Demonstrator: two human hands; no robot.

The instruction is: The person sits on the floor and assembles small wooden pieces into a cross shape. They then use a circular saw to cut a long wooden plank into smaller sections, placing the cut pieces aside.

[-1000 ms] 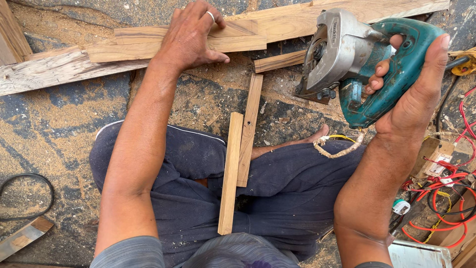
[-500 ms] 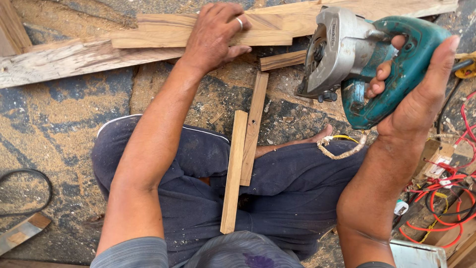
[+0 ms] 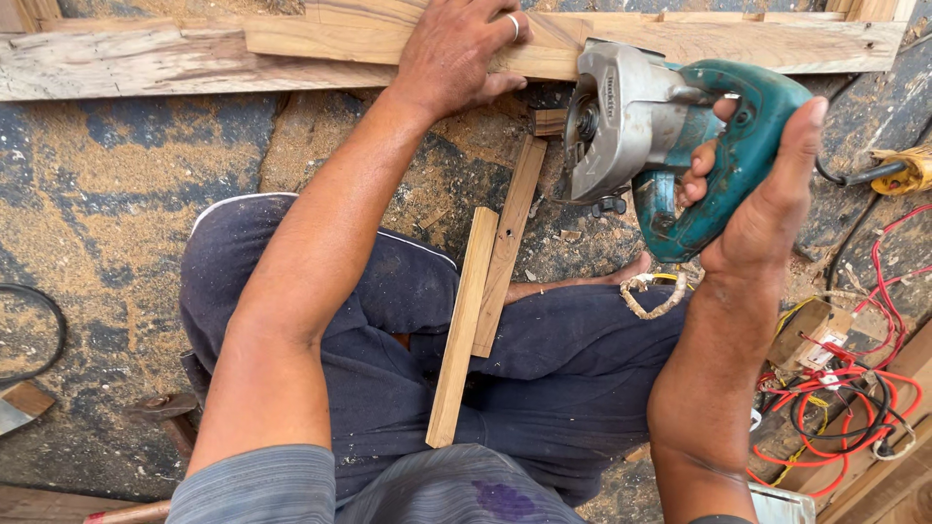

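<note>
Beside left hand (image 3: pixel 456 53) pressing plank (image 3: pixel 320 39), right hand (image 3: pixel 767 184) clamped on saw (image 3: pixel 641 126).

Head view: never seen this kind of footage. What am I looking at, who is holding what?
There is no machine here, only a person working with two bare hands. The one picture comes from a camera worn on the head, looking down at the person's own arms and crossed legs as they sit on a sawdust-covered floor.

The left hand, with a ring on one finger, presses flat on a wooden plank that lies across the top of the picture. The right hand grips the teal handle of a handheld power saw with a grey metal guard, held close to the plank beside the left hand.

Two thin wooden strips rest on the lap. A tangle of red wires lies at the right, and a black cable loops at the left edge.
</note>
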